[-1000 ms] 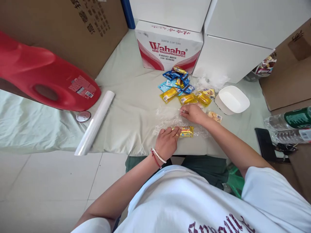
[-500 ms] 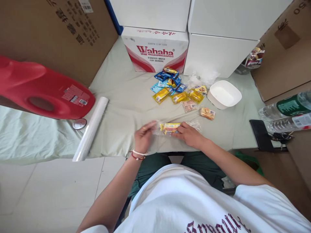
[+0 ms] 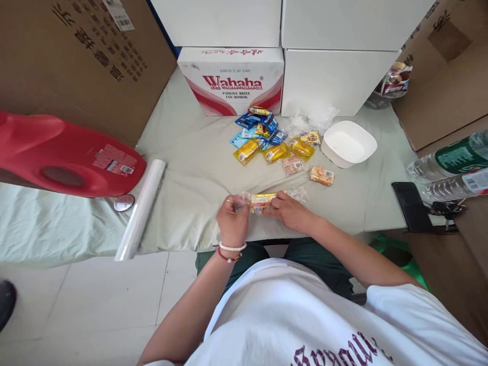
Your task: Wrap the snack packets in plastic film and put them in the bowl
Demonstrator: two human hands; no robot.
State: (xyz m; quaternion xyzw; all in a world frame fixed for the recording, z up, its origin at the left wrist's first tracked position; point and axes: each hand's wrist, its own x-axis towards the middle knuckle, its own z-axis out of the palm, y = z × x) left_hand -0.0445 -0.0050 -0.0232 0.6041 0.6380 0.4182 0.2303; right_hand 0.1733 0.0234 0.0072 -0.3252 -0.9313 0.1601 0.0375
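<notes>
Pinching clear film [image 3: 243,199] at the left end of a yellow packet [image 3: 261,200], the left hand [image 3: 233,222] faces the right hand [image 3: 294,211], which grips its other end. Packet glossy, printed, with a reddish band; lies near the front edge of the bench [image 3: 194,198]. White bowl [image 3: 348,143] stands beyond.

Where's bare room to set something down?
Bare cloth lies between the white roll and snack pile, and between the white bowl and black slab. It's crowded before the Wahaha box, and around the left hand, right hand and yellow packet.
</notes>
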